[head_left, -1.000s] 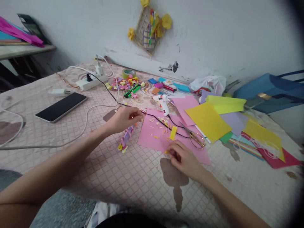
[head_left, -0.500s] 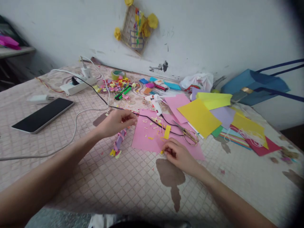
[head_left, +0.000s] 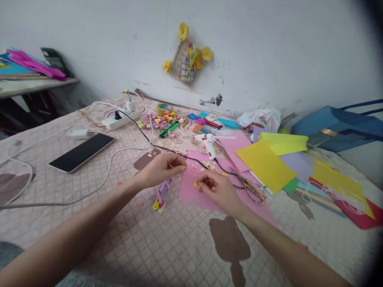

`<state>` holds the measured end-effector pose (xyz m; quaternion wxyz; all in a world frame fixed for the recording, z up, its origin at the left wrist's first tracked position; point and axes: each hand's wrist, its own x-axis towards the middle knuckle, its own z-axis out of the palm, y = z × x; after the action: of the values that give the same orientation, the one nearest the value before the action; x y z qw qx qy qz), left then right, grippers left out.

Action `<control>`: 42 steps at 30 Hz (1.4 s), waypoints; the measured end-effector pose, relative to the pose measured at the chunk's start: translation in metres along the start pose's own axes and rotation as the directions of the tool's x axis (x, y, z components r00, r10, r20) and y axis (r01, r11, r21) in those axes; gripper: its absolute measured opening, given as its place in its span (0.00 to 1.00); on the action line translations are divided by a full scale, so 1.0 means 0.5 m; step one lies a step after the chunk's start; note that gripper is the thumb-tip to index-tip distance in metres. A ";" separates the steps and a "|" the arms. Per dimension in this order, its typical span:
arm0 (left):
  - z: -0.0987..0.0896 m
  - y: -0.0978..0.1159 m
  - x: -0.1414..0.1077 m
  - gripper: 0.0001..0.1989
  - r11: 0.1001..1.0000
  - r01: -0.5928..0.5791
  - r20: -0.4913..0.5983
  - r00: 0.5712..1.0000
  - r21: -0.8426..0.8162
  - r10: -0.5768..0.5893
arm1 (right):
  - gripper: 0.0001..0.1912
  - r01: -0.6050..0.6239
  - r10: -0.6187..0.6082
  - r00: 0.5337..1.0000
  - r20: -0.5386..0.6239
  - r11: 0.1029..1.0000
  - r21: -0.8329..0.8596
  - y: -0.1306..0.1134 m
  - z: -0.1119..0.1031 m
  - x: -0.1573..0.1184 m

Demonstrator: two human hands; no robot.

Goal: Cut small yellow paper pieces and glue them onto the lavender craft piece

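My right hand point(head_left: 220, 191) is above the pink sheet point(head_left: 191, 191), pinching a small yellow piece point(head_left: 196, 184), maybe paper or foam. Opposite it, my left hand point(head_left: 164, 167) is held with bent fingers, thumb close to the fingertips; anything between them is too small to make out. Below the left hand, a purple strip point(head_left: 164, 190) with pink bands and yellow ends lies on the table, its upper end partly covered. Pale paper scraps point(head_left: 209, 164) are scattered on the pink sheet. Gold-handled scissors point(head_left: 254, 191) lie to the right, beside a white glue gun point(head_left: 208, 143).
Cables cross the table from the power strip point(head_left: 116, 121). A dark phone point(head_left: 82, 152) lies left. Behind are colourful small flower shapes point(head_left: 157, 120), a green cutter point(head_left: 169, 129) and tape point(head_left: 164, 109). Coloured sheets point(head_left: 266, 163) and a blue bag point(head_left: 335, 123) are at right.
The view has swung left and up. My right hand has risen and come closer to my left hand, carrying the small yellow piece. The purple strip still lies below my left hand.
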<state>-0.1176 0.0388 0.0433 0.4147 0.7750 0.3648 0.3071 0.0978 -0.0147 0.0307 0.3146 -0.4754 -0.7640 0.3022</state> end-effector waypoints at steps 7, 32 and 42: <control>0.023 0.008 -0.013 0.06 1.000 0.015 0.072 0.997 0.004 -0.015 | 0.07 0.024 -0.023 0.999 -0.026 1.000 0.021 -0.019 0.030 0.040; 0.038 0.006 -0.005 0.09 0.901 0.179 -0.020 0.979 -0.396 -0.203 | 0.07 -0.260 0.252 0.964 0.087 0.820 0.510 -0.020 0.041 0.036; 0.038 0.019 -0.018 0.07 0.996 0.089 0.027 0.996 0.006 -0.090 | 0.03 -0.233 0.207 0.972 0.107 0.873 0.428 -0.033 0.040 0.031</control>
<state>-0.1046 0.0197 0.0411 0.4312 0.7629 0.3943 0.2769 0.0683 -0.0098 0.0340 0.3546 -0.4676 -0.6262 0.5133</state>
